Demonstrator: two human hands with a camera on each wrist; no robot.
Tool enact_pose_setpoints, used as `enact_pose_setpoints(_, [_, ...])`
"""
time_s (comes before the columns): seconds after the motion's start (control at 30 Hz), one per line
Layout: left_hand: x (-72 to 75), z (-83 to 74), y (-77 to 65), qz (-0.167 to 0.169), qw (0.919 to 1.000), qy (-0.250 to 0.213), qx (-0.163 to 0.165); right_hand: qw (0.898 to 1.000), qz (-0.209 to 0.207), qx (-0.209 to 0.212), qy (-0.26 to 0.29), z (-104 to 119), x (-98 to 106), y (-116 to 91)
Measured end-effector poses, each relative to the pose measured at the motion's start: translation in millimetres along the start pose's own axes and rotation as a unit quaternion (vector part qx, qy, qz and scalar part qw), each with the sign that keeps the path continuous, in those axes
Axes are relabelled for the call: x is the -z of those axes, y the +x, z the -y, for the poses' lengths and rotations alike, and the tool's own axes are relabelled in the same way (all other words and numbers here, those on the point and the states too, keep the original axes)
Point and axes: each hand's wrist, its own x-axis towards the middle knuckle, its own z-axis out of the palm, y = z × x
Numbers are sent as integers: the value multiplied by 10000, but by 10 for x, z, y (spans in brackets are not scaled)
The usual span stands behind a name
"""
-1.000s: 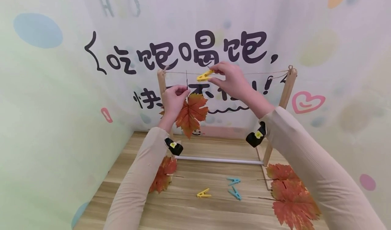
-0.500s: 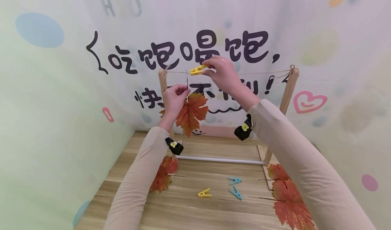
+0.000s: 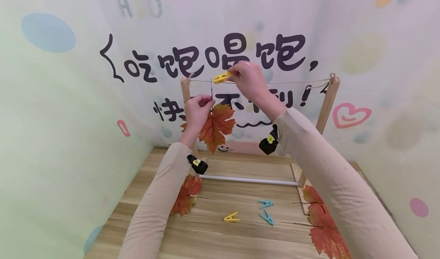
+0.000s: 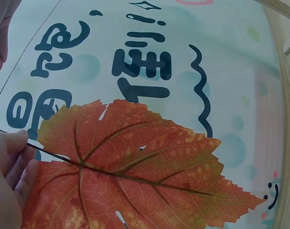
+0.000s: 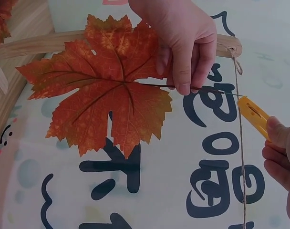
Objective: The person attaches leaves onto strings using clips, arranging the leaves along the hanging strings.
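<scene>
My left hand (image 3: 198, 110) pinches the dark stem of an orange-red artificial maple leaf (image 3: 217, 126), which hangs below the fingers with its stem pointing up across the twine (image 3: 288, 83). My right hand (image 3: 250, 80) pinches a yellow clothespin (image 3: 220, 78) by its rear end, just right of the stem. In the right wrist view the tip of the clothespin (image 5: 253, 113) meets the twine beside the stem's end; whether it bites on either one I cannot tell. The left wrist view shows the leaf (image 4: 135, 167) large, with the stem between thumb and fingers.
Two wooden posts (image 3: 327, 104) carry the twine, joined low down by a white rod (image 3: 251, 180). On the wooden table (image 3: 206, 240) lie a yellow clothespin (image 3: 232, 217), two blue clothespins (image 3: 266, 217) and more leaves (image 3: 185, 198) at left and right. A printed cloth wall stands behind.
My right hand has moved left and slightly up with the yellow clothespin, bringing it to the twine beside the stem. The left hand keeps its hold on the leaf, nearly still.
</scene>
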Motion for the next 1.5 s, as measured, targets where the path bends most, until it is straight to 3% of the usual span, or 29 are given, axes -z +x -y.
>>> enact_pose_setpoints(0.53, [19, -11, 12, 71, 10000, 42, 36, 9999, 21, 56, -90, 28, -60, 51])
enact_pose_setpoints(1.03, [4, 8, 13, 8, 10000, 55, -10, 9991, 410, 23, -70, 40, -95, 76])
enact_pose_setpoints(1.23, [-4, 11, 17, 42, 9999, 84, -39, 9977, 664, 112, 103, -3, -90, 65])
enact_pose_setpoints(1.5, [-6, 22, 1, 100, 9999, 55, 1, 9974, 510, 84, 510, -30, -127, 55])
